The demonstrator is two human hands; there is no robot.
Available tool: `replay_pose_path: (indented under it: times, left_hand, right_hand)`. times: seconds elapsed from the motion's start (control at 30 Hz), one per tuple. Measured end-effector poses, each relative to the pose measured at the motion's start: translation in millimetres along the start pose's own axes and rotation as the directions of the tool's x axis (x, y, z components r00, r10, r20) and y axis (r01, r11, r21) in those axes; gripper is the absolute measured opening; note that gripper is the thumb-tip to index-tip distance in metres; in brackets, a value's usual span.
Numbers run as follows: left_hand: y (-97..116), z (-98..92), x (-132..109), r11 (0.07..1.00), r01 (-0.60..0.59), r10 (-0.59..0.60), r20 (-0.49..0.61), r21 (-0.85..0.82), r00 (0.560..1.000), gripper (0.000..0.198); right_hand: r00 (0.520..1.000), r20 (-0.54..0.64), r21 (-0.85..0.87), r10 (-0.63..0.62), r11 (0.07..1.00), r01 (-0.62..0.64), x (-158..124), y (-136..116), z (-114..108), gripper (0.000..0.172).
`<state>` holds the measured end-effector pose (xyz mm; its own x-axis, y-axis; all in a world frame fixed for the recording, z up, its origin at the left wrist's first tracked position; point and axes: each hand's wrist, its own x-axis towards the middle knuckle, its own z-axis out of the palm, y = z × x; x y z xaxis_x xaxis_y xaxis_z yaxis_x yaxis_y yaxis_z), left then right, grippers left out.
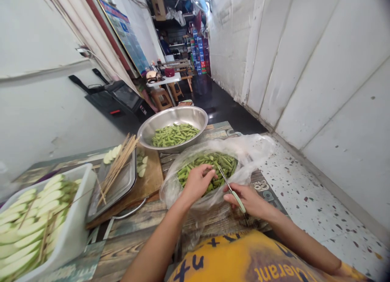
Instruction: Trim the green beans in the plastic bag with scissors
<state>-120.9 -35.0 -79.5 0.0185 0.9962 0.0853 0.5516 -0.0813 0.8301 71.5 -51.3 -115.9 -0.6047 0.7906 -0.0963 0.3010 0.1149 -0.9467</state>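
- Green pods (230, 164) heaped in a clear plastic bag (170, 188), in front of the body on the worktop (146, 223); mouth spread wide, probably for easy reaching in.
- Left hand (198, 180) over the heap, thumb and fingers bent in near one another, apparently for picking up single pods; impossible to tell whether gripping one.
- Right hand (252, 201) at the near edge of the bag, fingers curled around the handles of scissors (238, 200); blades angled toward the left thumb, seemingly to keep both hands' work close together.
- Just beyond the bag, a steel bowl (191, 116) with more pods inside, likely near for short carrying.
- To the left, a metal tray (126, 174) bearing thin sticks (117, 168), resting on a wooden board (155, 168).
- Farther left, a white tub (76, 225) full of pale green slices (33, 217), set aside from the pods.
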Motion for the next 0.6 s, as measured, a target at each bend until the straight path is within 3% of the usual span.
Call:
replay_pose_path:
  times: [0.1, 0.27, 0.47, 0.6]
  left_hand:
    - [5.5, -1.8, -3.3, 0.993, 0.075, -0.071, 0.047, -0.095, 0.996, 0.022]
    - [1.5, 0.1, -6.8, 0.974, 0.130, -0.118, 0.076, -0.184, 0.990, 0.020]
    - [2.4, 2.0, -8.6, 0.956, 0.151, -0.132, 0.091, -0.253, 0.987, 0.019]
    - [1.6, -0.2, -7.8, 0.954, 0.177, -0.150, 0.125, -0.242, 0.981, 0.018]
  right_hand:
    - [0.998, -0.039, -0.205, -0.045, 0.978, 0.036, -1.0, -3.2, -1.3, 0.040]
    - [0.998, -0.038, -0.285, -0.043, 0.958, 0.031, -0.6, -9.3, -2.7, 0.040]
    - [0.997, -0.047, -0.262, -0.054, 0.964, 0.040, 3.1, -8.3, -1.6, 0.035]
    - [1.000, -0.028, -0.100, 0.010, 0.995, -0.013, 4.5, -1.0, 1.8, 0.039]
